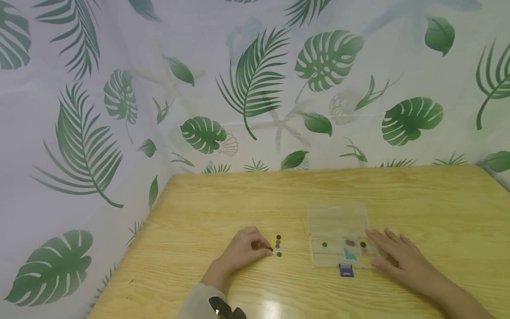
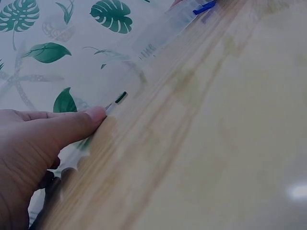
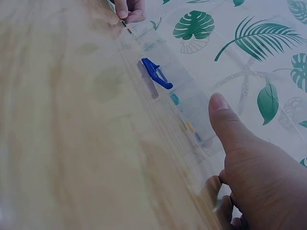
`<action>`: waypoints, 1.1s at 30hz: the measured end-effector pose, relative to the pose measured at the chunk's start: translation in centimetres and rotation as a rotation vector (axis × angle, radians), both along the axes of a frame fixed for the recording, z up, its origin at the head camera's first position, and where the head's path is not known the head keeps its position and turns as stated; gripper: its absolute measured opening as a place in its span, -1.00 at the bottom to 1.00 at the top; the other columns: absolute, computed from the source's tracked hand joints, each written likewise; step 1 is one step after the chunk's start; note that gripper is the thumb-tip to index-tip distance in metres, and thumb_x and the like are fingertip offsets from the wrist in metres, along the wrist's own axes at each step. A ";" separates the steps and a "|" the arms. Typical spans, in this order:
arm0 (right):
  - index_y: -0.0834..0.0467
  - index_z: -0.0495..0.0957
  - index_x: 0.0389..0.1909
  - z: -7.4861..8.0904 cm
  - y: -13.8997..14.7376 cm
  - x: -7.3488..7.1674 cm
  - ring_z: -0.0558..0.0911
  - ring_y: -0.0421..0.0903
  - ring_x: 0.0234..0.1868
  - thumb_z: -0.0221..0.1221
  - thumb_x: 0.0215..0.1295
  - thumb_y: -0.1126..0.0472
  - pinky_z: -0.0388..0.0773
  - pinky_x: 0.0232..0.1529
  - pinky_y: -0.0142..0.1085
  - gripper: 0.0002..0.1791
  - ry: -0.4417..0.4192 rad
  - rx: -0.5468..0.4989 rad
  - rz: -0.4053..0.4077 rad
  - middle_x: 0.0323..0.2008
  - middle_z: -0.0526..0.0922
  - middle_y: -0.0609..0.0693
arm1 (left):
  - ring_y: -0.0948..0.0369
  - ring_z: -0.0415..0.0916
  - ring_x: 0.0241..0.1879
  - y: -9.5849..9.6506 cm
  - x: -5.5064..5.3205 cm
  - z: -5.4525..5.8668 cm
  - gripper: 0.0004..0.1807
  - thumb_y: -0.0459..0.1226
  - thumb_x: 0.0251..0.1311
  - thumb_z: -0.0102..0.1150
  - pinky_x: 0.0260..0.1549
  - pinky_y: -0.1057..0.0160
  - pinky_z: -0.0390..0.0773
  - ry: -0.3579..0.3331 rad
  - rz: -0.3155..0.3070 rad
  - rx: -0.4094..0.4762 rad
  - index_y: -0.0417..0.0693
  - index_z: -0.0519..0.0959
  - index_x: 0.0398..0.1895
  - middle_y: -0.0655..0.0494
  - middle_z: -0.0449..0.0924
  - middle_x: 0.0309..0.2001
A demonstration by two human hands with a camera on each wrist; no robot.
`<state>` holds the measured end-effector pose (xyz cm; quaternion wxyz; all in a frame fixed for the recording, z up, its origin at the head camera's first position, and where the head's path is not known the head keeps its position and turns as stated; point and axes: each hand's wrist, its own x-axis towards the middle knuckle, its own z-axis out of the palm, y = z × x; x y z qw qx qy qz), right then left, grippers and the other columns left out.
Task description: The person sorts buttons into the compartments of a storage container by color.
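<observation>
Thumb and forefinger of my left hand (image 1: 246,249) pinch a small dark disc (image 1: 271,249), low over the table. Right beside those fingertips lies a loose group of flat round pieces, among them a green disc (image 1: 279,254), a black disc (image 1: 278,237) and grey discs (image 1: 277,243). My right hand (image 1: 410,261) lies with fingers spread at the right side of a clear plastic box (image 1: 328,259), its fingertips right at the edge. The lid (image 1: 336,219) is folded back. Inside the compartments are a green disc, grey and black discs, blue pieces (image 1: 350,254) and yellow ones.
A blue latch (image 1: 346,270) sticks out from the front of the box. The wood-grain table (image 1: 223,199) runs back to a white leaf-printed cloth (image 1: 255,146), which also hangs along the left side. A dark strap (image 1: 225,308) crosses the left sleeve.
</observation>
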<state>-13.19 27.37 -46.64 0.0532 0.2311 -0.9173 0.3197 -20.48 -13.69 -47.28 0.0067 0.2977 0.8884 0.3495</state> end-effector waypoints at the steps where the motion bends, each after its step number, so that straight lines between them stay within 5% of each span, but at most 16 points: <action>1: 0.05 0.11 0.44 0.0 0.0 0.0 0.07 0.51 0.30 0.15 0.30 0.16 -0.44 0.36 0.17 -0.28 0.003 0.002 0.000 0.31 0.27 0.34 | 0.40 0.30 -0.40 0.0 0.0 0.0 -0.85 -0.10 0.01 0.40 -0.38 0.45 0.40 0.015 -0.006 -0.002 0.15 0.67 -0.36 0.40 0.45 -0.42; 13: 0.06 0.11 0.44 0.2 0.2 -0.1 0.07 0.52 0.30 0.16 0.29 0.16 -0.43 0.36 0.18 -0.28 0.003 -0.003 0.000 0.31 0.27 0.34 | 0.41 0.29 -0.42 0.3 -0.2 0.0 -0.86 -0.11 0.03 0.38 -0.41 0.47 0.37 0.102 -0.082 0.028 0.12 0.68 -0.36 0.35 0.52 -0.40; 18: 0.05 0.10 0.44 0.3 0.3 0.0 0.06 0.50 0.32 0.15 0.30 0.15 -0.44 0.36 0.18 -0.28 -0.002 0.002 -0.004 0.31 0.27 0.32 | 0.44 0.29 -0.42 0.5 -0.3 0.0 -0.85 -0.07 0.06 0.34 -0.33 0.45 0.34 0.135 -0.083 -0.028 0.13 0.66 -0.36 0.37 0.50 -0.43; 27: 0.03 0.09 0.45 0.2 0.2 0.0 0.07 0.51 0.31 0.13 0.32 0.15 -0.43 0.35 0.20 -0.29 -0.017 -0.003 -0.001 0.32 0.26 0.30 | 0.43 0.30 -0.36 0.4 0.1 0.5 -0.82 -0.02 0.09 0.29 -0.21 0.39 0.33 0.069 -0.058 -0.109 0.14 0.64 -0.35 0.41 0.47 -0.40; 33: 0.05 0.10 0.44 0.2 0.1 0.1 0.09 0.53 0.29 0.13 0.31 0.16 -0.42 0.34 0.22 -0.29 -0.008 -0.009 0.000 0.31 0.27 0.32 | 0.39 0.32 -0.36 0.4 0.3 0.7 -0.85 -0.04 0.09 0.29 -0.31 0.42 0.39 -0.023 0.005 -0.033 0.15 0.63 -0.35 0.38 0.44 -0.41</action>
